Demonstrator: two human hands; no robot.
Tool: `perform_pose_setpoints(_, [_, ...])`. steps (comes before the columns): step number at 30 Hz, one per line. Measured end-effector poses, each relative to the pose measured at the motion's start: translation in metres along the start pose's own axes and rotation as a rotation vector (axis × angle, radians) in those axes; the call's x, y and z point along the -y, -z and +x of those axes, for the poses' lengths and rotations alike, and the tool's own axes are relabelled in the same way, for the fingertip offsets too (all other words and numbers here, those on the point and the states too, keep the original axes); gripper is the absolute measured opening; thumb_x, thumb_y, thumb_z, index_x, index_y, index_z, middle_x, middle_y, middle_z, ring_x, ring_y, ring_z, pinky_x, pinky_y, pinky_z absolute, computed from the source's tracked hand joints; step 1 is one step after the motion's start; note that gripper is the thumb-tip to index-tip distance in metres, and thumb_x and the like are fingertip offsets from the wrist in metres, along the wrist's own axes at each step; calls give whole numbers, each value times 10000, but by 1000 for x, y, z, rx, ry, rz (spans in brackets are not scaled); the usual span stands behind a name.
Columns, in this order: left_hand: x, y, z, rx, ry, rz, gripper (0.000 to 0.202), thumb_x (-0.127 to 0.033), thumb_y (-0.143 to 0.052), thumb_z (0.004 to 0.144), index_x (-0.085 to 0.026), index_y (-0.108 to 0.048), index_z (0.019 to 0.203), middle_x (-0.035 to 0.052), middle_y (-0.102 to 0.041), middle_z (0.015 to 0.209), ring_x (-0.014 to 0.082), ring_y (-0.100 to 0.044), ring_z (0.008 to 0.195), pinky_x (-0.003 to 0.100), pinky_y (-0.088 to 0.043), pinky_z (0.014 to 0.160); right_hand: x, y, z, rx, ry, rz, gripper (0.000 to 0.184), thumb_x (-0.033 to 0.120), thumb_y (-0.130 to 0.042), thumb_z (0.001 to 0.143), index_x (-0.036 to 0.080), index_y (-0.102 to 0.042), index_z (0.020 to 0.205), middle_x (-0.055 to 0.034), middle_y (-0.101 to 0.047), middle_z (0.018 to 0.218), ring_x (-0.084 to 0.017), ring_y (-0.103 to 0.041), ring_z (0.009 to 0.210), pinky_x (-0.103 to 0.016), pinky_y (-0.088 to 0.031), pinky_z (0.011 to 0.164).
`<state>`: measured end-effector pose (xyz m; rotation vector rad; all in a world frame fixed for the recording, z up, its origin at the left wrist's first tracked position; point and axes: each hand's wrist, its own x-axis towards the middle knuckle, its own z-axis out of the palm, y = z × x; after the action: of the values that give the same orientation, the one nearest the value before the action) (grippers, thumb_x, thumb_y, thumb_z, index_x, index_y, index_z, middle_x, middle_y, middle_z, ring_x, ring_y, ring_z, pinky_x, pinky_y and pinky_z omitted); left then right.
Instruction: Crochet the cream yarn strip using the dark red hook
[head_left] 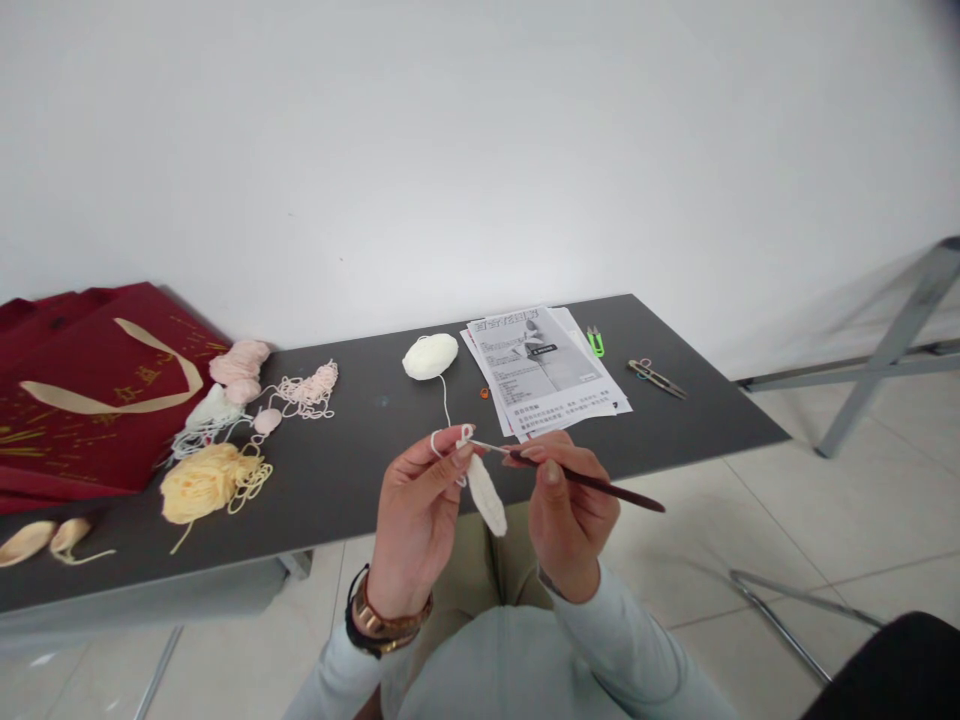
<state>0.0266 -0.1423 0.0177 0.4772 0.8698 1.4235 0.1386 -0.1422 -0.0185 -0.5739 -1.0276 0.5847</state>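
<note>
My left hand (pixel 421 505) pinches a white crochet piece (pixel 487 496) near its top, and the narrow strip hangs down between my hands. White yarn loops around my left fingers and runs back to a white yarn ball (pixel 430 356) on the table. In my right hand (pixel 571 505) is a crochet hook (pixel 611 488) with a dark brown handle, held like a pen. Its thin metal tip reaches the top of the white piece by my left fingertips; whether it sits inside a loop is too small to tell.
Printed sheets (pixel 544 370) lie on the dark table (pixel 360 480). Green thread snips (pixel 595 341), metal scissors (pixel 657 379) and a small orange clip (pixel 484 393) are around them. Leftward are yellow yarn (pixel 206 484), pink yarn (pixel 240 368) and a red bag (pixel 97 400). A white wall rises behind.
</note>
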Motion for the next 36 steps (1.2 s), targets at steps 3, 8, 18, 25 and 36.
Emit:
perform_pose_setpoints(3, [0,0,-1,5,7,2,228,-148,-857,594,-152,-776,808,44,-751,788,114,-690,688,159,-536,625,-1,-1,0,-10,6,-9,140,222,-556,959,249,-693,971,-34,-650,819,-204,-626,769,-354,-515,655])
perform_pose_setpoints(8, [-1,0,-2,9,10,7,238,-148,-851,601,-153,-776,827,43,-748,774,107,-682,675,153,-531,620,0,-2,0,-11,15,-49,132,242,-554,964,261,-684,969,-31,-658,820,-203,-628,770,-356,-524,660])
perform_pose_setpoints(18, [-2,0,-3,0,-2,21,230,-161,-852,592,-155,-779,810,49,-739,750,112,-672,660,162,-524,599,-1,-2,-2,1,26,-42,130,230,-561,951,269,-683,974,-31,-649,819,-214,-636,775,-375,-518,681])
perform_pose_setpoints(25, [2,-2,-7,77,25,-4,414,-136,-831,647,-208,-750,1046,-11,-689,739,64,-642,678,139,-521,695,-2,2,1,101,51,-96,165,212,-584,942,283,-708,1025,-44,-685,915,-211,-646,825,-385,-519,745])
perform_pose_setpoints(36, [5,7,-6,114,66,53,339,-142,-842,628,-202,-784,957,5,-687,699,97,-658,702,173,-542,728,-12,-3,19,180,136,-119,179,181,-592,928,289,-719,995,-34,-712,951,-213,-671,853,-386,-541,753])
